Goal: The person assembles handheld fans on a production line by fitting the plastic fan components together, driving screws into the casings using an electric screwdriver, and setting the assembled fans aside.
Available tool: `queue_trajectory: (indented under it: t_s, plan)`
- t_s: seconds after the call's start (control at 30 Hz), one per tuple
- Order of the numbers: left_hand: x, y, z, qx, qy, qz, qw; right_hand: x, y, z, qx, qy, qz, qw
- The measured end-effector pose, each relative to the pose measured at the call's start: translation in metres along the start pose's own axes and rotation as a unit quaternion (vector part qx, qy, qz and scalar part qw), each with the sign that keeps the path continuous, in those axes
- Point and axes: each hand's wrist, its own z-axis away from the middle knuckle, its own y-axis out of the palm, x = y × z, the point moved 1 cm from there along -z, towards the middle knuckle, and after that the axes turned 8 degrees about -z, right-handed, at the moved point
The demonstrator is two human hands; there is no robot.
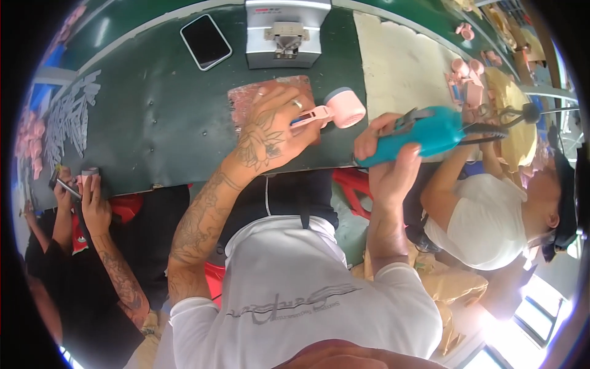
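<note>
My left hand (pixel 273 126) rests over a worn reddish mat on the green bench, its fingers closed around a pink handheld device (pixel 345 109). The device lies with its round, grey-rimmed head toward the right, and a slot shows along its handle. In my right hand (pixel 390 157) is a teal electric screwdriver (pixel 427 135), held sideways to the right of the device and apart from it. A black cord leaves its right end; its tip is hidden by my fingers.
A phone (pixel 206 42) and a grey metal machine (pixel 284 37) stand at the back. Pink parts (pixel 470 86) lie right on beige sheeting (pixel 396 67); grey strips (pixel 74 114) lie far left. Co-workers sit on both sides, the left one's hand (pixel 95 203) at the bench edge.
</note>
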Motion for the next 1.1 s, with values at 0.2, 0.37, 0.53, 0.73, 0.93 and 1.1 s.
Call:
queue_trajectory:
  t_s: [0.2, 0.37, 0.53, 0.73, 0.93, 1.1]
  plan:
    - [0.033, -0.014, -0.003, 0.066, -0.024, -0.038, 0.997, -0.011, 0.048, -0.073, 0.021, -0.104, -0.058, 0.993]
    - [0.038, -0.001, 0.011, 0.016, 0.034, -0.099, 0.994, -0.032, 0.096, -0.132, 0.022, -0.189, 0.018, 0.982]
    - [0.033, -0.004, 0.010, -0.012, 0.025, -0.091, 0.995, -0.058, 0.107, -0.166, 0.125, -0.268, -0.075, 0.952]
    - [0.031, -0.006, 0.005, 0.010, 0.001, -0.065, 0.998, -0.064, 0.105, -0.164, 0.100, -0.222, -0.035, 0.969]
    - [0.033, -0.004, 0.009, 0.033, -0.041, -0.051, 0.997, -0.049, 0.101, -0.142, 0.056, -0.116, 0.019, 0.991]
    - [0.033, -0.005, 0.003, 0.065, -0.025, -0.058, 0.996, -0.020, 0.072, -0.112, 0.035, -0.132, 0.091, 0.986]
